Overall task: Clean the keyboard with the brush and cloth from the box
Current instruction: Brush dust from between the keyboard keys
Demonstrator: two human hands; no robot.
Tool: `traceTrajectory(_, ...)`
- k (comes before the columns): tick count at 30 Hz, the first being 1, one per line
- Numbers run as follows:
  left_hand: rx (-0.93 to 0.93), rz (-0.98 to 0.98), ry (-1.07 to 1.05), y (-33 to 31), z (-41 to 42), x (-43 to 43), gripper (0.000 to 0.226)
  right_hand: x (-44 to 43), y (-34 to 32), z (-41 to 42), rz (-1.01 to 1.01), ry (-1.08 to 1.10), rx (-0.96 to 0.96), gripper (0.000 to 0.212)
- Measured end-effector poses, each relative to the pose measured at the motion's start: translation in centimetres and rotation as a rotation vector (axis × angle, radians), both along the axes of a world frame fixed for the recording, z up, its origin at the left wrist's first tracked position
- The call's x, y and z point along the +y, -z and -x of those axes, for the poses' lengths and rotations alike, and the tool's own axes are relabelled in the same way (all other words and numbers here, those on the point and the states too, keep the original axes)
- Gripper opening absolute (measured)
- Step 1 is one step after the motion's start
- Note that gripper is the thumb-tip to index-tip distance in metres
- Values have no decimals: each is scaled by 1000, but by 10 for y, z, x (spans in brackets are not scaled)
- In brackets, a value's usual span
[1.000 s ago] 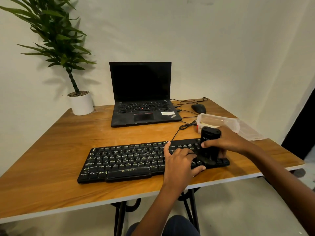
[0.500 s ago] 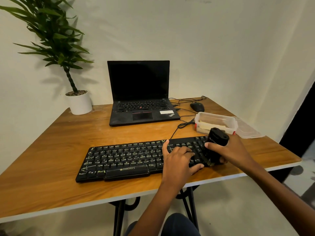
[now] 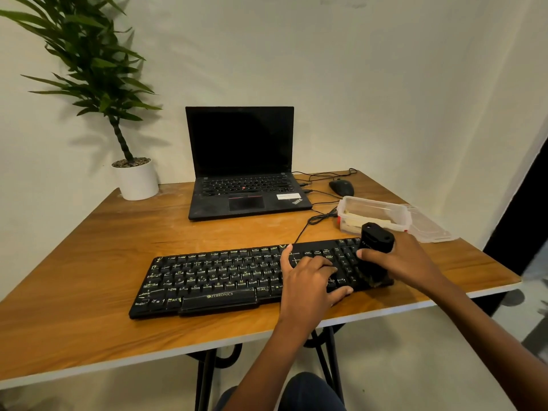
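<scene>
A black keyboard (image 3: 213, 277) lies across the front of the wooden table (image 3: 89, 262). My left hand (image 3: 308, 280) rests flat on its right-hand keys with the fingers spread. My right hand (image 3: 406, 262) grips a chunky black brush (image 3: 375, 247), held upright with its bristle end down on the keyboard's right end. Behind the brush stands a clear plastic box (image 3: 373, 210) with a pale cloth inside.
A black laptop (image 3: 243, 173) stands open at the back centre, a black mouse (image 3: 341, 186) and cables to its right. The box's clear lid (image 3: 430, 228) lies at the right edge. A potted plant (image 3: 136, 179) sits at the back left corner.
My right hand has drawn the brush slightly toward me along the keyboard's right end and tilted it. My left hand has stayed on the keys.
</scene>
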State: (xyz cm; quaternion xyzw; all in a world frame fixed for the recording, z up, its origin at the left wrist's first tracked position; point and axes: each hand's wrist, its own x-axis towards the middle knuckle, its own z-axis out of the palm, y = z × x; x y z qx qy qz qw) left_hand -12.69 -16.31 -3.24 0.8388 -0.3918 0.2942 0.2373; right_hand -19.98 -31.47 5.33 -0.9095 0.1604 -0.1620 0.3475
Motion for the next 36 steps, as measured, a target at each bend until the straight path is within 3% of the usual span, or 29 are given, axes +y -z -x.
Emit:
traceTrajectory(3, -4, 10, 8, 1, 1, 0, 50, 3, 5, 1, -127, -92, 28, 20)
traceTrajectory(6, 6, 12, 6, 0, 2, 0, 53, -6, 0, -2, -111, 47, -19, 22)
traceTrajectory(10, 13, 13, 3, 0, 0, 0, 53, 4, 1, -6, -259, -21, 6, 18)
traceTrajectory(14, 17, 8, 9, 0, 1, 0, 52, 11, 4, -31, -131, 60, -137, 11)
traceTrajectory(19, 21, -2, 16, 0, 1, 0, 50, 11, 6, -66, -116, 202, -246, 26)
traceTrajectory(23, 21, -4, 10, -1, 1, 0, 52, 14, 4, -59, -181, 181, -211, 13)
traceTrajectory(31, 7, -28, -10, -1, 1, -1, 54, 10, 9, -5, -181, 54, -39, 18)
traceTrajectory(34, 12, -30, -2, -2, 1, 0, 52, 2, 8, -23, -28, 160, -88, 16)
traceTrajectory(36, 13, -21, 4, -2, 1, -1, 51, -3, 9, -41, -63, 187, -178, 23)
